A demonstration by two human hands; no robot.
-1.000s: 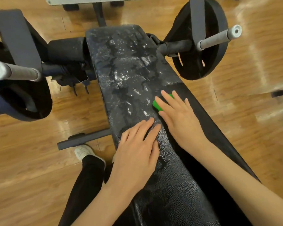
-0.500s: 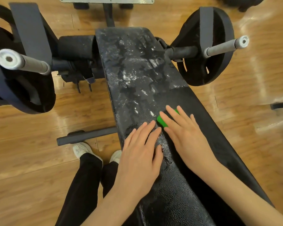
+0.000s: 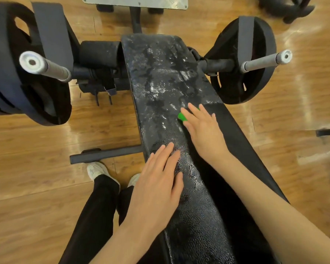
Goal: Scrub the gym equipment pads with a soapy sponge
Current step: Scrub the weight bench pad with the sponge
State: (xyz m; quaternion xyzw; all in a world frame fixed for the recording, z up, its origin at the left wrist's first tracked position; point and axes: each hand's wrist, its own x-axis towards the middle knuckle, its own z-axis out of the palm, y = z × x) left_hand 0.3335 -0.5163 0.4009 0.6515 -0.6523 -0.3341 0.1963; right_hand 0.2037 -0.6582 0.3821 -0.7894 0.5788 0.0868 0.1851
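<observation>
A long black bench pad (image 3: 160, 77) runs from the top centre towards me, its far half wet and streaked with white suds. A green sponge (image 3: 181, 116) lies on the pad under my right hand (image 3: 202, 130), whose straight fingers press flat on it; only the sponge's left edge shows. My left hand (image 3: 158, 185) rests flat on the near, wet part of the pad with fingers straight, a short way behind the right hand.
A loaded barbell crosses under the pad's far end, with black weight plates at left (image 3: 27, 73) and right (image 3: 242, 60) and grey sleeves sticking out. A black foam roller (image 3: 99, 54) sits left of the pad. A dark floor bar (image 3: 105, 154) lies by my white shoes (image 3: 96, 170) on the wooden floor.
My right hand has slid the sponge farther up the pad, away from my left hand. The camera has pulled back, so more of the far end of the bench shows.
</observation>
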